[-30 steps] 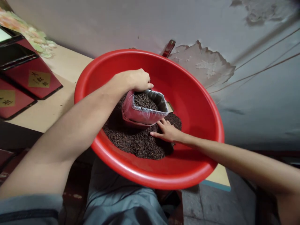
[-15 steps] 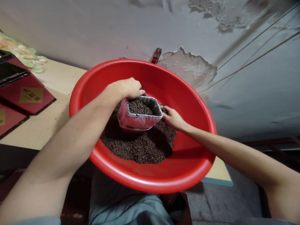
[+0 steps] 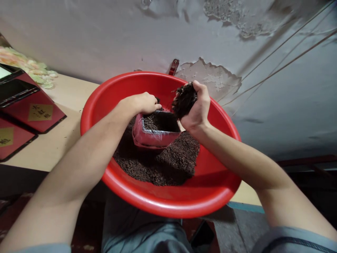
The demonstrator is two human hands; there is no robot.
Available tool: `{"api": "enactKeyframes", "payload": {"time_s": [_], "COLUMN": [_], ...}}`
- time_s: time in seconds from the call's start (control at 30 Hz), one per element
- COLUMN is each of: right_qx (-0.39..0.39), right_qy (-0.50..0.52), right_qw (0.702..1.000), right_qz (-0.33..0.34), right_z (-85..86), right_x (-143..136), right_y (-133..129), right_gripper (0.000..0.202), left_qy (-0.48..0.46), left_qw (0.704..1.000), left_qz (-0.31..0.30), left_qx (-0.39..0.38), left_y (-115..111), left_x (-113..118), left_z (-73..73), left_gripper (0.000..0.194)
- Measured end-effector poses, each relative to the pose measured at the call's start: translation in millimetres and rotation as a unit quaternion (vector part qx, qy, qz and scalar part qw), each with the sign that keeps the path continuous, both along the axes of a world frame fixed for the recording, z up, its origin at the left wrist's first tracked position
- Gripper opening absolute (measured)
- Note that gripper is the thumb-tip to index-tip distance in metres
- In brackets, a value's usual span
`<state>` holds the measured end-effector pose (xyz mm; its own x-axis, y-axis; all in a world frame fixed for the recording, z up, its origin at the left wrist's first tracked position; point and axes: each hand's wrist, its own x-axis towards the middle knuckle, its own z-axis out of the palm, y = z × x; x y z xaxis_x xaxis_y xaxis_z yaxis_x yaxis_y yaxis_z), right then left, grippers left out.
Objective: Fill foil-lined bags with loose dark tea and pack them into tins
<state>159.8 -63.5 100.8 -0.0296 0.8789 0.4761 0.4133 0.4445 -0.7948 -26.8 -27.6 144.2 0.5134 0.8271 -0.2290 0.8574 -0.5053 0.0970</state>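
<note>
One handful of tea [image 3: 185, 100] fills the cupped right hand [image 3: 198, 110], right of frame centre; the left hand [image 3: 146, 103] grips the pouch [image 3: 155, 138], seemingly to steady it.

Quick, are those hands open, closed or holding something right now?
Left hand: curled at the pink container; its underside is hidden, so its grip cannot be told.
Right hand: cupped, holding a clump of dark leaves.
</note>
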Motion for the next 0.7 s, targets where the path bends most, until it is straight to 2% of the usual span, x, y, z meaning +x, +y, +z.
{"api": "enactKeyframes", "payload": {"time_s": [0.1, 0.17, 0.3, 0.37, 0.43, 0.53, 0.63, 0.7], "right_qx": [-0.056, -0.078, -0.098, -0.111, -0.119, -0.123, -0.108, -0.089], "right_qy": [0.128, 0.190, 0.341, 0.384, 0.390, 0.347, 0.275, 0.224], "right_qw": [0.990, 0.979, 0.933, 0.913, 0.907, 0.922, 0.950, 0.969], "right_qz": [-0.009, 0.016, 0.063, 0.084, 0.102, 0.122, 0.103, 0.049], "right_z": [4.9, 11.0, 22.5, 26.2, 29.6, 35.3, 31.1, 14.5], "right_x": [-5, -11, -29, -37, -42, -37, -9, 20], "right_y": [-4, -12, -30, -37, -43, -52, -57, -56], "right_gripper": [0.070, 0.065, 0.058, 0.056, 0.055, 0.055, 0.055, 0.053], "left_qy": [0.003, 0.005, 0.015, 0.014, 0.012, 0.006, -0.017, -0.029], "left_qw": [1.000, 1.000, 1.000, 1.000, 1.000, 1.000, 1.000, 0.999], "left_qz": [-0.008, -0.006, -0.010, -0.012, -0.005, 0.008, 0.013, 0.013], "left_qx": [0.003, -0.001, -0.003, 0.001, -0.001, -0.007, -0.007, -0.009], "left_y": [0, 0, -2, -3, -4, -6, -8, -8], "left_x": [0, 1, 3, 3, 3, 4, 4, 5], "left_z": [-0.2, 0.6, 2.0, 2.3, 2.7, 3.5, 3.2, 2.3], "left_gripper": [0.062, 0.061, 0.059, 0.058, 0.056, 0.054, 0.053, 0.053]}}
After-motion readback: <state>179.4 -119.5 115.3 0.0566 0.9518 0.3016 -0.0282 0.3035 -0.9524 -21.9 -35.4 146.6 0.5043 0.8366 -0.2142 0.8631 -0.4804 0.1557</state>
